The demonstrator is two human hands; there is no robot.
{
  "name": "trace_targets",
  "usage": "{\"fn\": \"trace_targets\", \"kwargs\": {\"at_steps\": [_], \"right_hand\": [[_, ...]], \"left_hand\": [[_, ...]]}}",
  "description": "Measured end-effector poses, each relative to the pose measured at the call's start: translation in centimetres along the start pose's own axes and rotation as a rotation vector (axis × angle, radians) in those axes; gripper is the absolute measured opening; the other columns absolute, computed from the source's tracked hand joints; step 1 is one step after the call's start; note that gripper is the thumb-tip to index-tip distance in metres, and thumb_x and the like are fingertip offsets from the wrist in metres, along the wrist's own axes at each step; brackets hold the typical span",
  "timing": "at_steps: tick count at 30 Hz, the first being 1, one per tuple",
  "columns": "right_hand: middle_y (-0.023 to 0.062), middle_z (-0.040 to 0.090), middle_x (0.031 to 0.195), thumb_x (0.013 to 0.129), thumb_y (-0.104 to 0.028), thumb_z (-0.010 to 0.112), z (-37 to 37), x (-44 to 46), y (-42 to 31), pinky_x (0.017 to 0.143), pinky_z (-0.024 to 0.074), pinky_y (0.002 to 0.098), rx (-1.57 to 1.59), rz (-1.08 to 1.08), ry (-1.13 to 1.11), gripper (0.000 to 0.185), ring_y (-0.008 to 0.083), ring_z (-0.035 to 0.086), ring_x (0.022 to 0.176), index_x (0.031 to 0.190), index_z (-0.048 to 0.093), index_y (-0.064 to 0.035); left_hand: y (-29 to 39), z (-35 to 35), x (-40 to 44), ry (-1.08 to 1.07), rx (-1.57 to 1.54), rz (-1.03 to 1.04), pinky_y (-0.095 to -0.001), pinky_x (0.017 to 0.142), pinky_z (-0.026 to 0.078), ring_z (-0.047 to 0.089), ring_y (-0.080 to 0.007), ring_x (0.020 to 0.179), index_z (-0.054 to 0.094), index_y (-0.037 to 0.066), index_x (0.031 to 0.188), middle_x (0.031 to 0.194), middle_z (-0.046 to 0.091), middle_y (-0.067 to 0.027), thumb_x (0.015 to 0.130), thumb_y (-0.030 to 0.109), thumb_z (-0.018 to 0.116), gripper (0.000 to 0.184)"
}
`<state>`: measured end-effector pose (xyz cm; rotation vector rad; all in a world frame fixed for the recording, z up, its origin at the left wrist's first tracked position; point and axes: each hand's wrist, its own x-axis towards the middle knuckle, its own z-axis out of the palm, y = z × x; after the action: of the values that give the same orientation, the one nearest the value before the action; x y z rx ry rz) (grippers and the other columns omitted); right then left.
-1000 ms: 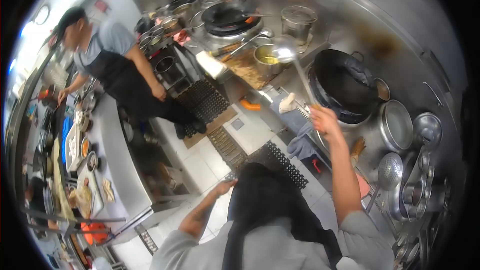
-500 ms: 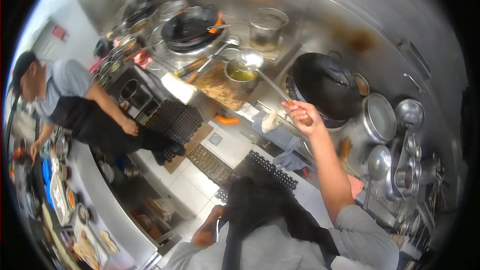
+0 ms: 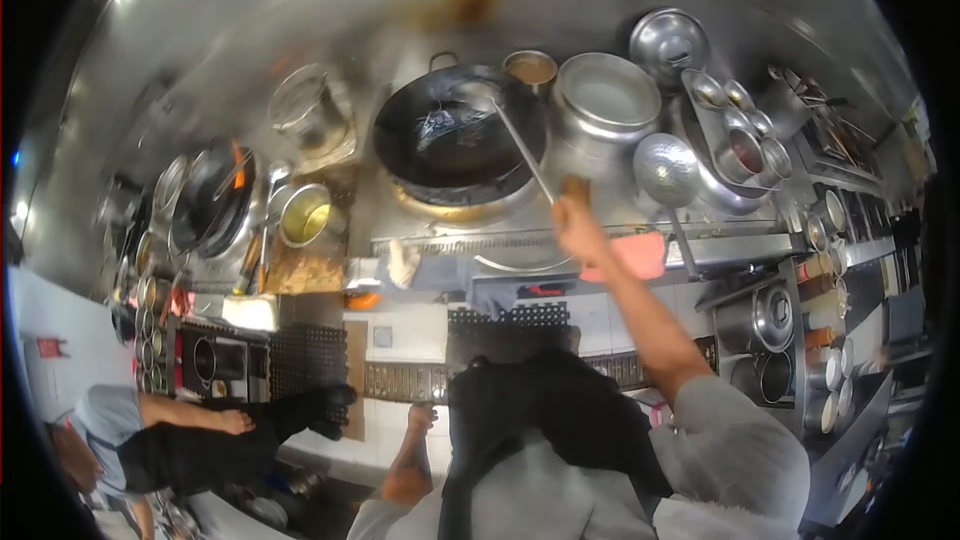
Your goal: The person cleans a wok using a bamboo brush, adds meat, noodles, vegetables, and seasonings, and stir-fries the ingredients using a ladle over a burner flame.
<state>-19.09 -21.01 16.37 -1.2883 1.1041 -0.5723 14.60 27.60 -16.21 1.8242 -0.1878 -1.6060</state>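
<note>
Presently, the right hand (image 3: pixel 580 227), right of centre, is closed around the handle of a ladle (image 3: pixel 525 152) slanting up-left over the wok (image 3: pixel 470 155) at upper centre; contact with the wok is unclear. The left hand (image 3: pixel 422 418), lower centre, is well apart, fingers curled, contents indeterminable. A wide pot (image 3: pixel 608 90) crowds the wok's right rim; bare worktop (image 3: pixel 600 168) shows below that pot.

Small steel pot (image 3: pixel 296 207) stands on stained wooden board (image 3: pixel 305 277). Perforated skimmer (image 3: pixel 666 169) lies near lidded-looking round pan (image 3: pixel 610 90). Pink cloth (image 3: pixel 640 257) at counter's front edge.
</note>
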Motion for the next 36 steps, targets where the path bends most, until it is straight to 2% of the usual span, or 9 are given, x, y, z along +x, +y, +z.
{"fn": "trace_targets", "kwargs": {"at_steps": [2, 14, 18, 24, 30, 31, 32, 33, 36], "right_hand": [[0.0200, 0.064, 0.081, 0.098, -0.016, 0.053, 0.3, -4.2, 7.2, 0.059, 0.0498, 0.0463, -0.662, -0.438, 0.402, 0.025, 0.0391, 0.065, 0.067, 0.117, 0.053, 0.0002], [0.0299, 0.059, 0.113, 0.090, -0.029, 0.065, -6.7, -12.3, 15.3, 0.085, 0.0511, 0.0487, -0.872, -0.107, 0.644, 0.048, 0.0434, 0.061, 0.102, 0.124, 0.052, 0.0008], [0.0246, 0.057, 0.127, 0.092, -0.033, 0.065, -10.7, -13.8, 11.0, 0.092, 0.0516, 0.0425, -0.728, -0.127, 0.096, 0.055, 0.0388, 0.061, 0.111, 0.134, 0.050, -0.0006], [0.0123, 0.072, 0.101, 0.094, -0.034, 0.064, -10.3, -16.9, 13.8, 0.082, 0.0552, 0.0400, -0.626, -0.095, -0.262, 0.042, 0.0319, 0.069, 0.090, 0.126, 0.062, -0.0072], [0.0142, 0.074, 0.102, 0.089, -0.035, 0.069, 0.0, -13.4, 20.1, 0.084, 0.0547, 0.0377, -0.892, -0.263, -0.798, 0.038, 0.0275, 0.071, 0.092, 0.111, 0.072, -0.0048], [0.0141, 0.074, 0.103, 0.089, -0.035, 0.070, 1.8, -12.9, 18.3, 0.084, 0.0546, 0.0370, -0.986, -0.199, -0.896, 0.040, 0.0266, 0.071, 0.093, 0.114, 0.070, -0.0033], [0.0141, 0.074, 0.103, 0.088, -0.034, 0.071, 3.1, -12.6, 16.7, 0.084, 0.0545, 0.0364, -1.108, -0.127, -0.967, 0.043, 0.0257, 0.071, 0.094, 0.116, 0.069, -0.0019], [0.0141, 0.074, 0.103, 0.088, -0.034, 0.071, 4.7, -12.2, 16.7, 0.084, 0.0545, 0.0364, -1.142, -0.192, -1.029, 0.043, 0.0257, 0.071, 0.094, 0.116, 0.069, -0.0019], [0.0153, 0.074, 0.102, 0.088, -0.034, 0.072, 9.3, -12.8, 17.6, 0.084, 0.0539, 0.0359, -0.828, -0.109, -1.106, 0.050, 0.0255, 0.071, 0.095, 0.122, 0.065, 0.0007]], "left_hand": [[1.8, 3.6, 1.4, 0.064, 0.458, 0.215, -0.0387, 0.058, 0.052, 0.068, -0.0217, 0.067, 0.068, 0.003, 0.103, 0.085, 0.072, -0.0142, 0.091, 0.042, 0.059, 0.042], [23.0, 37.0, 10.5, 0.060, 1.534, 1.254, -0.0484, 0.086, 0.055, 0.069, -0.0420, 0.093, 0.065, 0.006, 0.123, 0.110, 0.069, -0.0257, 0.088, 0.042, 0.065, 0.050], [21.5, 36.7, 17.7, -0.411, 1.403, 1.371, -0.0493, 0.090, 0.054, 0.068, -0.0401, 0.100, 0.065, 0.005, 0.122, 0.114, 0.068, -0.0225, 0.087, 0.047, 0.065, 0.055], [21.7, 37.4, 15.9, -0.277, 1.627, 0.700, -0.0487, 0.084, 0.055, 0.069, -0.0340, 0.094, 0.071, 0.005, 0.106, 0.104, 0.071, -0.0185, 0.079, 0.054, 0.070, 0.056], [17.6, 39.8, 6.8, 0.073, 0.846, 0.865, -0.0505, 0.062, 0.052, 0.065, -0.0400, 0.068, 0.071, 0.006, 0.078, 0.076, 0.069, -0.0195, 0.086, 0.026, 0.058, 0.026], [14.6, 38.7, 9.3, -0.173, 1.316, 1.012, -0.0514, 0.061, 0.052, 0.065, -0.0419, 0.068, 0.072, 0.008, 0.077, 0.075, 0.069, -0.0169, 0.084, 0.023, 0.058, 0.021], [13.9, 36.5, 5.5, -0.146, 0.927, 0.742, -0.0473, 0.082, 0.054, 0.068, -0.0401, 0.091, 0.073, 0.006, 0.089, 0.096, 0.070, -0.0224, 0.086, 0.035, 0.057, 0.032], [10.6, 32.5, 3.6, -0.130, 0.872, 1.148, -0.0491, 0.073, 0.052, 0.066, -0.0400, 0.081, 0.071, 0.007, 0.085, 0.087, 0.070, -0.0186, 0.086, 0.022, 0.056, 0.021], [3.0, 21.0, -5.5, 0.060, 0.853, 0.573, -0.0518, 0.080, 0.051, 0.068, -0.0396, 0.089, 0.073, 0.004, 0.091, 0.093, 0.070, -0.0235, 0.086, 0.041, 0.060, 0.039]]}}
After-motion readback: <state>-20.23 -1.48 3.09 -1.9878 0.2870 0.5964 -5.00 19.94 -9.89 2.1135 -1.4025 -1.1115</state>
